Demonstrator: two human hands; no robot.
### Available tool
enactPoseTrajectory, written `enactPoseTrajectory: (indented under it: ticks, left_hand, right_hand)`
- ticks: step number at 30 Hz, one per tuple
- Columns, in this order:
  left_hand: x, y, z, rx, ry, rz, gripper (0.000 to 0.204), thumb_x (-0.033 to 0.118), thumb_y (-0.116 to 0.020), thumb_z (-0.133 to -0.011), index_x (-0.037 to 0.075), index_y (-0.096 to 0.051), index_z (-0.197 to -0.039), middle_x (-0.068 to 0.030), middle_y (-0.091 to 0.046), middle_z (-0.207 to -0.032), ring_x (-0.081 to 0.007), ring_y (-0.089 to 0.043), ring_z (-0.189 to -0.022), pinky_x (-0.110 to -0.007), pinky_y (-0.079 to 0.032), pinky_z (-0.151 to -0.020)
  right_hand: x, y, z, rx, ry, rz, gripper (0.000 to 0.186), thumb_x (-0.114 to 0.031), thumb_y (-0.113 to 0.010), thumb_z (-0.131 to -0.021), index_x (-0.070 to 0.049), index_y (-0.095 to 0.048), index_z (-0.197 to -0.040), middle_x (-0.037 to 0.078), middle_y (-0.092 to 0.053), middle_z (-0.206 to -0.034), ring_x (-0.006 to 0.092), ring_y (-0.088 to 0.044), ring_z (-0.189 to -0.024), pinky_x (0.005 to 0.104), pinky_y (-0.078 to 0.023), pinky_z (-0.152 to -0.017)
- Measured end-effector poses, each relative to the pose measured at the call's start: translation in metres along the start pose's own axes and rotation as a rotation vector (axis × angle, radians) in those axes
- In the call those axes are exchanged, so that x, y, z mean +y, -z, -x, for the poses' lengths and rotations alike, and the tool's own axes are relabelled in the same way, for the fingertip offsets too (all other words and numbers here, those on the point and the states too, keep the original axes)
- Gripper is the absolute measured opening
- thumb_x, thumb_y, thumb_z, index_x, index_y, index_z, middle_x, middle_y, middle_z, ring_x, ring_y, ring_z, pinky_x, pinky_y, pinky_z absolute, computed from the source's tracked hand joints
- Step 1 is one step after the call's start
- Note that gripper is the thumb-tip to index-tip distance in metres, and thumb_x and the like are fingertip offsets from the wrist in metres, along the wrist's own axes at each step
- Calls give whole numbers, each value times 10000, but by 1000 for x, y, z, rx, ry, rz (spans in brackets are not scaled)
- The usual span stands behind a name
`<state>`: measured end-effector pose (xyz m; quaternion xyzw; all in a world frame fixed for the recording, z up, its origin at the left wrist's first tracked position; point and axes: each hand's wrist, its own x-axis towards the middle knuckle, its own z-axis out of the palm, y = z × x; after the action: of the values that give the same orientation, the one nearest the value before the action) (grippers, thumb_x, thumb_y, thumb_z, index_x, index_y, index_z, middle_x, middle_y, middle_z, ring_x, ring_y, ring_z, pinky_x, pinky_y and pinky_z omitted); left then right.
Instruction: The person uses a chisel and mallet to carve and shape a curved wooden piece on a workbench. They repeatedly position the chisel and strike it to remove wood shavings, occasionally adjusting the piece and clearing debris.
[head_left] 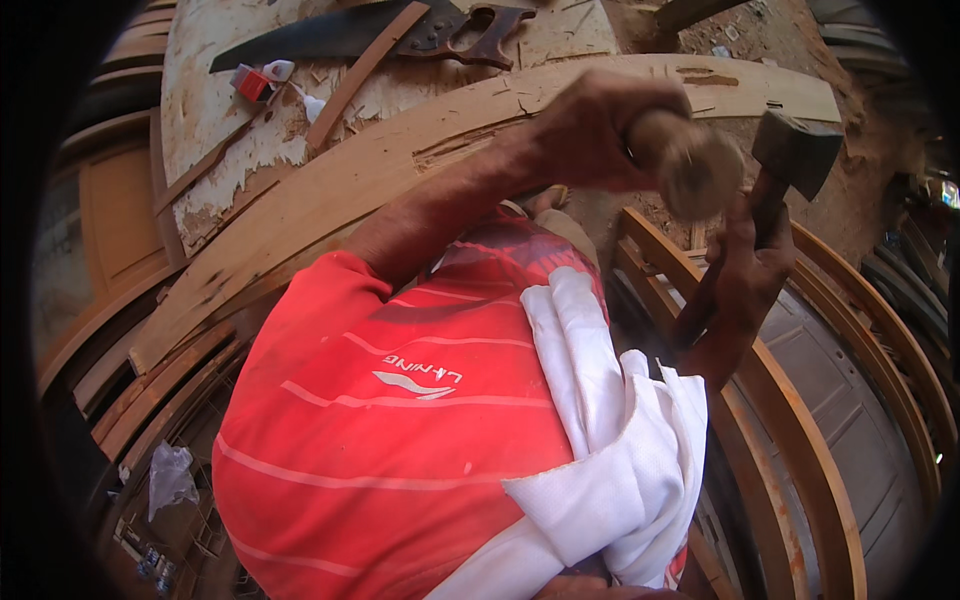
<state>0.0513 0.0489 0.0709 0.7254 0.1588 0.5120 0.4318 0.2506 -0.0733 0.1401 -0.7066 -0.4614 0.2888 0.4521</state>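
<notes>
My left hand (610,125) is closed round a blurred round wooden piece (700,168), its end facing up toward me. Just right of it, my right hand (745,255) grips the dark wooden handle of a hammer or axe (795,150), whose blocky metal head is raised. Both hands are held above a long pale wooden board (380,175), which has chipped slots cut along it and runs across the view behind them. Whether the wooden piece touches the metal head is unclear. My red striped shirt and a white cloth fill the lower middle.
A handsaw (470,35), a wooden strip (360,80) and a small red-and-white item (255,82) lie on a worn bench top (220,130). Long wooden frames (820,480) and a grey panel (880,440) are at the right. Stacked timber and a plastic bag (172,475) are at the left.
</notes>
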Motion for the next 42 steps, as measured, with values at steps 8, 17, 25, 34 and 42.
enactPoseTrajectory:
  ticks: [8, 17, 25, 34, 42]
  left_hand:
    - [-27, -63, 20, -387, -203, -245, 356, 113, -814, -635, 119, -625, -936, -70, -602, -813, -323, -660, -760, -427, -526, -635]
    - [-40, -67, 10, -340, -193, -218, 345, 130, -837, -649, 104, -639, -931, -67, -605, -800, -309, -655, -738, -418, -515, -612]
    - [-42, -58, 8, -342, -154, -252, 333, 156, -867, -698, 105, -668, -961, -72, -630, -809, -307, -667, -736, -406, -526, -622]
    - [-44, -58, 4, -309, -157, -181, 316, 162, -858, -718, 98, -658, -954, -68, -625, -809, -302, -666, -738, -413, -524, -630]
    - [-50, -57, 13, -332, -156, -265, 338, 157, -849, -690, 115, -679, -980, -58, -624, -839, -294, -678, -768, -408, -530, -625]
  right_hand:
    - [52, 26, 37, 128, -238, -434, 308, -293, -527, -1059, -8, -530, -1177, 41, -532, -740, 91, -480, -523, 230, -417, -487]
    - [88, 29, 56, 140, -297, -458, 315, -298, -546, -1064, 2, -538, -1158, 49, -539, -748, 110, -505, -536, 238, -430, -501]
    - [68, 22, 62, 180, -119, -380, 370, -246, -562, -1041, 54, -522, -1253, 65, -539, -774, 112, -518, -644, 250, -453, -541]
    - [69, -4, 89, 260, 302, -187, 311, -303, -613, -992, 2, -555, -1014, 86, -584, -752, 161, -575, -614, 306, -507, -576]
    - [72, 6, 121, 305, 254, -209, 444, -402, -602, -1025, 8, -541, -865, 107, -561, -686, 178, -613, -652, 322, -526, -606]
